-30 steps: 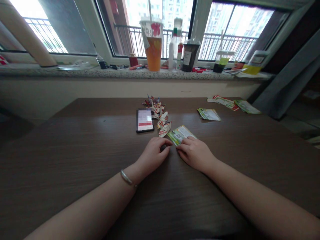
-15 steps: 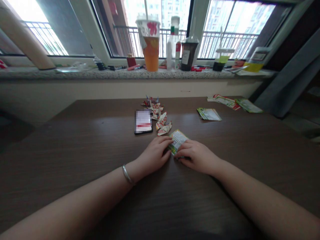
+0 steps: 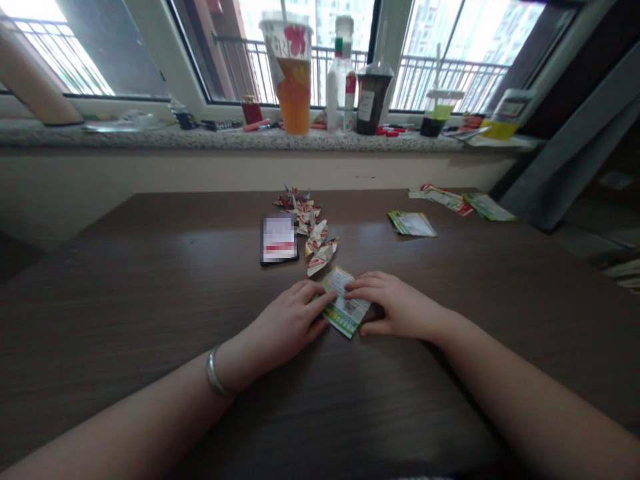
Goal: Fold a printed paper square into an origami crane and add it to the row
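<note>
A green-and-white printed paper point(image 3: 345, 310), with small text and a square code on it, lies turned on the table in front of me. My left hand point(image 3: 297, 313), a silver bangle on its wrist, holds the paper's left edge, index finger on top and thumb at the lower side. Fingers stretched, my right hand point(image 3: 393, 303) rests on the upper right part of the paper, its thumb apart near the right corner. Just beyond the paper begins a row of folded paper pieces point(image 3: 323, 255), white and red, running away from me. Left of the row lies a phone point(image 3: 279, 240).
Farther right on the brown table point(image 3: 150, 280) lie a small stack of green-and-white papers point(image 3: 413, 224) and several red and green wrappers point(image 3: 447, 199). On the stone windowsill point(image 3: 215, 139) stand a tall orange drink cup point(image 3: 295, 93), a dark drink cup point(image 3: 370, 100) and bottles.
The paper has come nearer and shows more of its green lower edge and code. My right fingers have moved from its lower edge onto its top face. The view has shifted slightly.
</note>
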A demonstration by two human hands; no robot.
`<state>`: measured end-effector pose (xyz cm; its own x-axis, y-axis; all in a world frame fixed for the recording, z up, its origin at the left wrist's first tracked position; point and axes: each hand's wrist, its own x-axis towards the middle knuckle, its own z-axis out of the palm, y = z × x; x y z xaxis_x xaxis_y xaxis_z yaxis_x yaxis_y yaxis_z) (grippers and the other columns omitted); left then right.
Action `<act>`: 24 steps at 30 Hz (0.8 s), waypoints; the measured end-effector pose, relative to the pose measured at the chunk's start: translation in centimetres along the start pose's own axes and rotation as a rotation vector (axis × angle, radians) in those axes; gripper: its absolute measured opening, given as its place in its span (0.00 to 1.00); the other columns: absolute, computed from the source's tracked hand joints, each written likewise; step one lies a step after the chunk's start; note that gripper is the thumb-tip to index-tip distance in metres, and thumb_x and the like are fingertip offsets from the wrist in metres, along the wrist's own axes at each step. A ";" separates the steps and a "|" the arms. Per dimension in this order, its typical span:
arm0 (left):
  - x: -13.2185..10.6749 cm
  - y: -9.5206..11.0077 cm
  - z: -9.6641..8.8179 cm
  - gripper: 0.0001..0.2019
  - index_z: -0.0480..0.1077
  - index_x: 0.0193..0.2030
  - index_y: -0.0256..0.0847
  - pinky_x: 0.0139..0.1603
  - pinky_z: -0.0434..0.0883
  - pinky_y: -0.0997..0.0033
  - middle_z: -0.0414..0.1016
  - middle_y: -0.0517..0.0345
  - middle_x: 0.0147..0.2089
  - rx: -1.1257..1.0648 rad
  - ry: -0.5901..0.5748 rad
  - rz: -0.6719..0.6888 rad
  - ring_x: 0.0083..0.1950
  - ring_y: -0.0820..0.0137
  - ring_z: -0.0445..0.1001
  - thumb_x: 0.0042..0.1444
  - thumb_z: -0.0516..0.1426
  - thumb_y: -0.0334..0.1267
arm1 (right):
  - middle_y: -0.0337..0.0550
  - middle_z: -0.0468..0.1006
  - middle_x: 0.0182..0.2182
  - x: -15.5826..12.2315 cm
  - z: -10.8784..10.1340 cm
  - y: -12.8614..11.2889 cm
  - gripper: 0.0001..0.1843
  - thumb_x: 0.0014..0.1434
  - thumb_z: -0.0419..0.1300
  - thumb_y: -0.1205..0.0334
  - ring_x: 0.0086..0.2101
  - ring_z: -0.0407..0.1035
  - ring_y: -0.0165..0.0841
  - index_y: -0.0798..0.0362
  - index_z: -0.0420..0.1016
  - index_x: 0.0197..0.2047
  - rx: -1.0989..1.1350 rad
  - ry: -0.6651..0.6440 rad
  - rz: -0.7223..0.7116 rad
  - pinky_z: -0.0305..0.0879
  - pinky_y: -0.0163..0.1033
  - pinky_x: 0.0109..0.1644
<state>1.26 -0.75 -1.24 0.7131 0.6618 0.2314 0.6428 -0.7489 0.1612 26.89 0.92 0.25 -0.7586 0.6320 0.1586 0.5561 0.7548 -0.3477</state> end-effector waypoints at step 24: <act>0.3 -0.7 -0.5 0.11 0.76 0.43 0.42 0.50 0.72 0.57 0.75 0.51 0.48 -0.059 0.053 0.090 0.48 0.63 0.73 0.63 0.53 0.40 | 0.43 0.81 0.41 0.0 0.0 -0.2 0.07 0.61 0.59 0.64 0.43 0.73 0.34 0.50 0.79 0.40 0.037 0.014 -0.041 0.68 0.41 0.50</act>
<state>0.91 -0.03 -0.82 0.7501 0.5905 0.2977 0.5584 -0.8067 0.1932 26.72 0.78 0.30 -0.7755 0.6034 0.1859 0.5119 0.7732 -0.3744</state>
